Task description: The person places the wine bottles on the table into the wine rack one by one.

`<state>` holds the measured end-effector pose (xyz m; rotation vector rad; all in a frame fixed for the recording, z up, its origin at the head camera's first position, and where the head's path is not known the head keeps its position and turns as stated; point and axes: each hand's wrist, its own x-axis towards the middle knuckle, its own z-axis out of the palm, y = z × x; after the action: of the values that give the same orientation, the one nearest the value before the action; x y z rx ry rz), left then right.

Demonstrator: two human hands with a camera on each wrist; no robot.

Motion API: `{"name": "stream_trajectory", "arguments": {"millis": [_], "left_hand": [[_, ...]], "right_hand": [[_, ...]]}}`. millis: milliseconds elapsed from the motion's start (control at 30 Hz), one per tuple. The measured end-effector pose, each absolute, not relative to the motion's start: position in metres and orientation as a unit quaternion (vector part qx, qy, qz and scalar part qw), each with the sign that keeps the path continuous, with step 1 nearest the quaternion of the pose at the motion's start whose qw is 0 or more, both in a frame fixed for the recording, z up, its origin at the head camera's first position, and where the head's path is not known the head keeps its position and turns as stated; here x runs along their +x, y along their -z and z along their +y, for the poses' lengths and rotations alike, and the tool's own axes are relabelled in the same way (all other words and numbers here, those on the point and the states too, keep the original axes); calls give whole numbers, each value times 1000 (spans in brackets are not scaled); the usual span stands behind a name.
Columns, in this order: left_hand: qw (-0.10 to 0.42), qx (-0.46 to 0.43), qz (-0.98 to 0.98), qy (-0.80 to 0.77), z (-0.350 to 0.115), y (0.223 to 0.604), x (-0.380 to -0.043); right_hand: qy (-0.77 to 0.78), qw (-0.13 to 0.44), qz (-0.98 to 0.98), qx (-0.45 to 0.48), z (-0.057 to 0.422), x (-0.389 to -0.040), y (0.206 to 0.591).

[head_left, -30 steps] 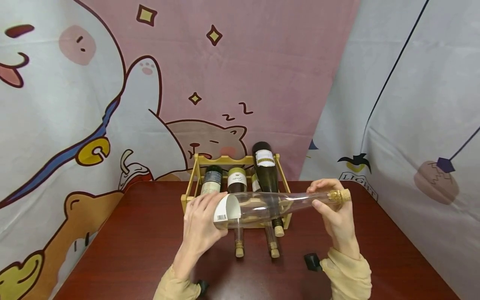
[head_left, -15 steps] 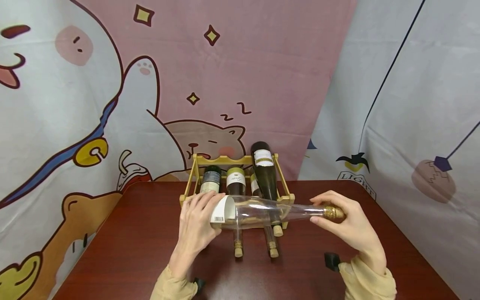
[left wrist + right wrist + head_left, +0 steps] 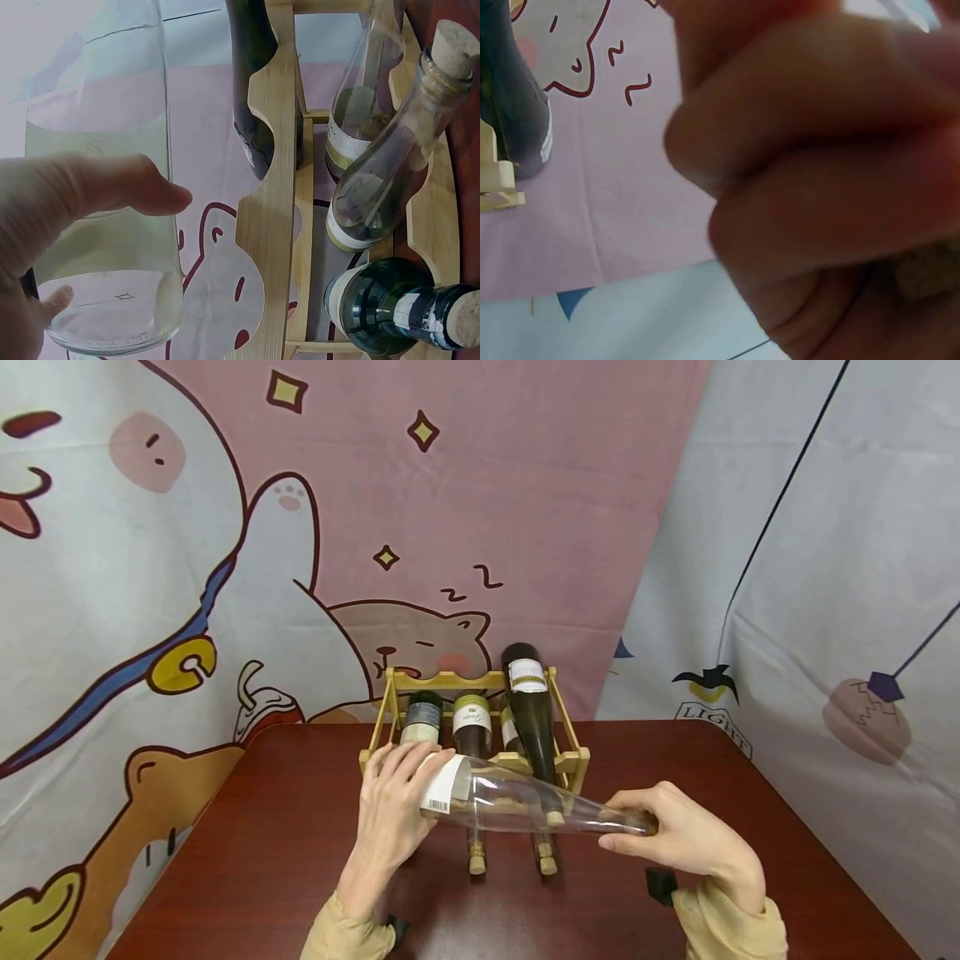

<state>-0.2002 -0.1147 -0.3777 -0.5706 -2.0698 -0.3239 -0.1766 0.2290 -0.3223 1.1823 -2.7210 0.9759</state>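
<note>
A clear glass bottle (image 3: 517,797) with a white label hangs in the air in front of the wooden wine rack (image 3: 581,764). It lies nearly level, its neck end a little lower on the right. My left hand (image 3: 393,802) grips the wide, labelled base; in the left wrist view its thumb (image 3: 142,187) lies across the glass. My right hand (image 3: 678,831) holds the neck between thumb and fingers, and the palm hides the cork. Curled fingers (image 3: 817,172) fill much of the right wrist view.
Several corked bottles lie in the rack, including a green bottle (image 3: 382,304) low in the left wrist view. One dark bottle (image 3: 528,710) rests on the rack's top right, neck toward me. The dark red table (image 3: 300,835) ends at a cartoon-printed cloth (image 3: 570,527) behind.
The bottle's neck end has dropped from level or slightly raised to slanting downward. My right hand has shifted its hold and moved lower, now covering the cork. The left hand stays at the base.
</note>
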Motion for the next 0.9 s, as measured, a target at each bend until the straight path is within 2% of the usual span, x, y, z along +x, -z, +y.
{"name": "stream_trajectory", "arguments": {"millis": [200, 433, 700, 900], "left_hand": [[467, -229, -845, 124, -116, 377, -200], [469, -231, -845, 112, -117, 376, -199], [478, -234, -841, 94, -117, 373, -198], [491, -229, -836, 88, -115, 372, -197]], "right_hand": [[-349, -86, -862, 358, 228, -180, 326], [-338, -117, -869, 340, 225, -183, 327], [-281, -92, -904, 309, 215, -183, 327], [-205, -11, -930, 304, 206, -185, 327]]}}
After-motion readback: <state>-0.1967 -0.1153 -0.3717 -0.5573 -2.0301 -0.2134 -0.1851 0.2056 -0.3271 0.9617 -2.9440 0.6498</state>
